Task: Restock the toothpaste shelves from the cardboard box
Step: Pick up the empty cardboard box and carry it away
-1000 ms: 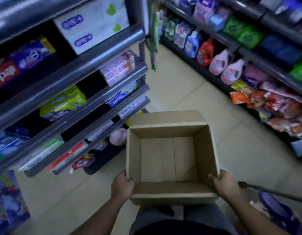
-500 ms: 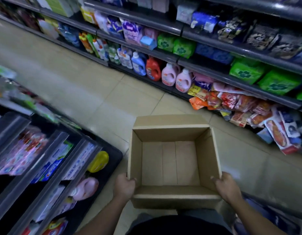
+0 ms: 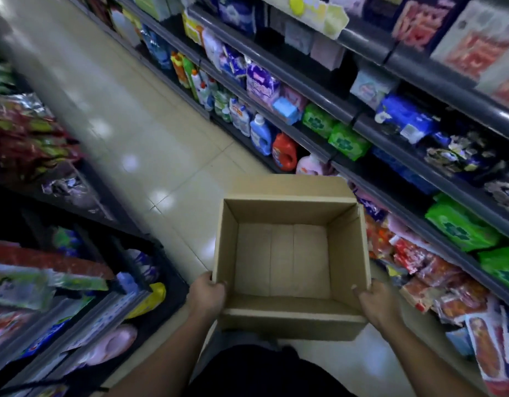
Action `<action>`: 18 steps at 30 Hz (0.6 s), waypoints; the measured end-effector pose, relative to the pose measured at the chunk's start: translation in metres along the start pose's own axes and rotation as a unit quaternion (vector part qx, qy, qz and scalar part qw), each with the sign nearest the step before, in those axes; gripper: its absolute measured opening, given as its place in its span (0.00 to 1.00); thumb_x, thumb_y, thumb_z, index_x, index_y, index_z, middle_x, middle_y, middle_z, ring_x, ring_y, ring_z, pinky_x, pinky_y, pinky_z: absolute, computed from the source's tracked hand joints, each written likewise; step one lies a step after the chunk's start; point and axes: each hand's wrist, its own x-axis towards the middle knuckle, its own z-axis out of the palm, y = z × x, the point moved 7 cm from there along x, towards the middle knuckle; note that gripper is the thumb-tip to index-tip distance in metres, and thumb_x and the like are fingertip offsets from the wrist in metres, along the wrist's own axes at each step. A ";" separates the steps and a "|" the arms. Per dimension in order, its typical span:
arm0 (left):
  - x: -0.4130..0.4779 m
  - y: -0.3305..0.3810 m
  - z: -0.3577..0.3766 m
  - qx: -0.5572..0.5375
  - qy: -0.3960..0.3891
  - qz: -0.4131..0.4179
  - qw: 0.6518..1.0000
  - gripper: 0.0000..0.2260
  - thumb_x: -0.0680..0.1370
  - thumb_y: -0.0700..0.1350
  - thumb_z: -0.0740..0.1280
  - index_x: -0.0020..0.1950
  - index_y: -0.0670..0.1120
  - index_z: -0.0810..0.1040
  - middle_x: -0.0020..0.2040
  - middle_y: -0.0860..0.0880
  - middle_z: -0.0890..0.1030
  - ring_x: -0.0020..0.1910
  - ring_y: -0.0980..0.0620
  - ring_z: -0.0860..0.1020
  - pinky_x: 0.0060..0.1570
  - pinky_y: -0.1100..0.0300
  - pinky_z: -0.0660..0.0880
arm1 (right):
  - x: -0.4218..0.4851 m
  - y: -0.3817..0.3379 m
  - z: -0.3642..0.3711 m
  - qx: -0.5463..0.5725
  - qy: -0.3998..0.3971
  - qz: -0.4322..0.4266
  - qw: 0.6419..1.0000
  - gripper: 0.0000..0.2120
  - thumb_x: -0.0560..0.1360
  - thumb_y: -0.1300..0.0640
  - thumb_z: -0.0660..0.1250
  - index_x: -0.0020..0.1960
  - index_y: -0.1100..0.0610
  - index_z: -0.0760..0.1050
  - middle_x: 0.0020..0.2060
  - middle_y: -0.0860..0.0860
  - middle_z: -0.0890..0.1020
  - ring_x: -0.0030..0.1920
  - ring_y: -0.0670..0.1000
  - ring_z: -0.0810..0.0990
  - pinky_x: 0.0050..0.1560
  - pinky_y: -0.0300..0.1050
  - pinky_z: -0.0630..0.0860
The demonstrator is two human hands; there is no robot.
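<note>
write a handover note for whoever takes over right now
Left hand grips the cardboard box at its near left corner; right hand grips the near right corner.
The box is held open over the aisle floor, nothing inside it.
Done: the box holds no more stock.
Left: no toothpaste shelf clearly in view; check the shelves, then probably put the box away.

Both forearms reach forward, the left hand (image 3: pixel 207 296) and the right hand (image 3: pixel 376 306) each curled round a near corner of the cardboard box (image 3: pixel 287 211).
</note>
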 end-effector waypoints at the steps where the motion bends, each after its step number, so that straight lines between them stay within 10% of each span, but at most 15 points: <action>1: 0.016 0.008 -0.003 -0.011 0.003 -0.011 1.000 0.11 0.76 0.48 0.70 0.57 0.51 0.84 0.48 0.48 0.86 0.47 0.44 0.82 0.47 0.54 0.78 | 0.019 -0.026 0.002 -0.008 -0.004 -0.010 1.000 0.11 0.77 0.56 0.72 0.55 0.61 0.82 0.48 0.59 0.85 0.49 0.60 0.82 0.50 0.51 0.77; 18: 0.270 0.163 -0.169 -0.197 0.087 -0.143 0.966 0.08 0.79 0.44 0.70 0.58 0.47 0.82 0.47 0.46 0.85 0.46 0.45 0.83 0.53 0.47 0.81 | 0.215 -0.532 0.089 -0.159 -0.102 -0.171 0.967 0.10 0.77 0.58 0.72 0.54 0.63 0.81 0.47 0.61 0.85 0.50 0.62 0.83 0.54 0.55 0.80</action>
